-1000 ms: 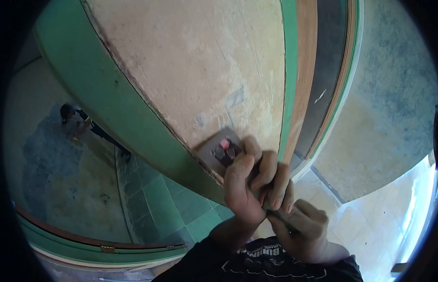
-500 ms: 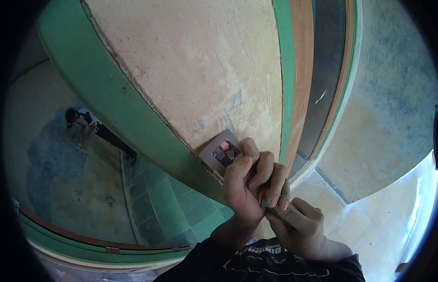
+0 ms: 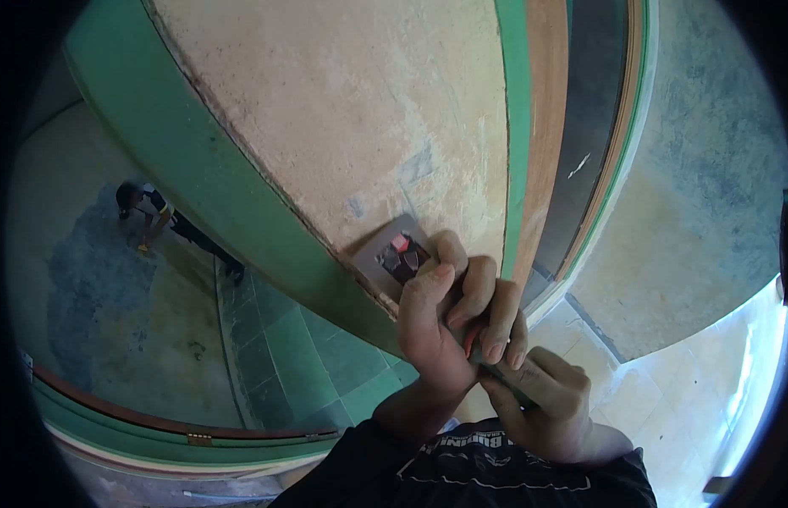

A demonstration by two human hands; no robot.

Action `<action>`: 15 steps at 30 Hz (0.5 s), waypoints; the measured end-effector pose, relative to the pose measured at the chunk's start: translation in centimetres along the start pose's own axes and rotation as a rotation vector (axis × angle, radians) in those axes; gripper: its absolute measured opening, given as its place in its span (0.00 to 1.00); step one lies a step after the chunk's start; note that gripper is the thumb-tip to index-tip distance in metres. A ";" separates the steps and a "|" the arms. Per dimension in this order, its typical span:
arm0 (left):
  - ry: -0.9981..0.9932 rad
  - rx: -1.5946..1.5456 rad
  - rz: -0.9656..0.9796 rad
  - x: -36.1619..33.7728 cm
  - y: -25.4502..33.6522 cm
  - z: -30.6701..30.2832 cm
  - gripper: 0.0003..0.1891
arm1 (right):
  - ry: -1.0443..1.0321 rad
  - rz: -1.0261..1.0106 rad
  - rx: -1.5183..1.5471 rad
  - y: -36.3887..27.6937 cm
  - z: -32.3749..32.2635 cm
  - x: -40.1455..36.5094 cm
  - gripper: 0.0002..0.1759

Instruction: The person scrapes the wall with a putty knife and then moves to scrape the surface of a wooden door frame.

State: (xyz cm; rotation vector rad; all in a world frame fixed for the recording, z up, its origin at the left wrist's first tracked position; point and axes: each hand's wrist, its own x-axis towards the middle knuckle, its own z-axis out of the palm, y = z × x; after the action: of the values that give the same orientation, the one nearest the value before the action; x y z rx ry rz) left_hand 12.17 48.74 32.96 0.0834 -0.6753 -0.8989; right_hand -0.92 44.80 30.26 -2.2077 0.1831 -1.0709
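A grey-brown square frame point(image 3: 366, 258) sits against the wall beside its rough edge, with an opening that shows a pink-red piece and dark parts inside. My left hand point(image 3: 462, 305) is closed beside the frame, its thumb and forefinger at the frame's lower right side. Between its curled fingers and palm shows a sliver of a dark thing with a red-orange strip point(image 3: 470, 340); most of it is hidden. Just below, my right hand point(image 3: 546, 402) is closed, its fingers meeting the left hand's fingertips. A dark greenish bit shows between its fingers, too covered to name.
The bare plaster wall point(image 3: 326, 110) is edged by a green band point(image 3: 182, 144) and a wooden door frame point(image 3: 542, 110). Beyond it, a person point(image 3: 157, 207) leans at another wall holding a small yellow thing. Green tiles point(image 3: 297, 347) cover the floor there; pale tiles point(image 3: 639, 406) lie right.
The view has shifted slightly, so the frame and wall marks sit a little higher. Both hands keep nearly the same closed pose; the right has moved slightly up and right in view.
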 end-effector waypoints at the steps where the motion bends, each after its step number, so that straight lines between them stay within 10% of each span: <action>1: -0.004 -0.010 -0.005 0.1 0.0 -0.1 0.11 | 0.009 -0.002 0.017 0.1 0.2 0.0 0.16; 15: -0.060 0.032 0.019 0.7 0.3 0.2 0.10 | -0.030 -0.017 -0.028 0.1 -0.4 0.4 0.16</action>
State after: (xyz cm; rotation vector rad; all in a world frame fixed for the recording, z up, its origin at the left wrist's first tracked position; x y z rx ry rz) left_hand 12.50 48.45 33.58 0.0788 -0.7454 -0.8755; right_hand -0.95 44.31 30.65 -2.2525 0.1679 -1.0501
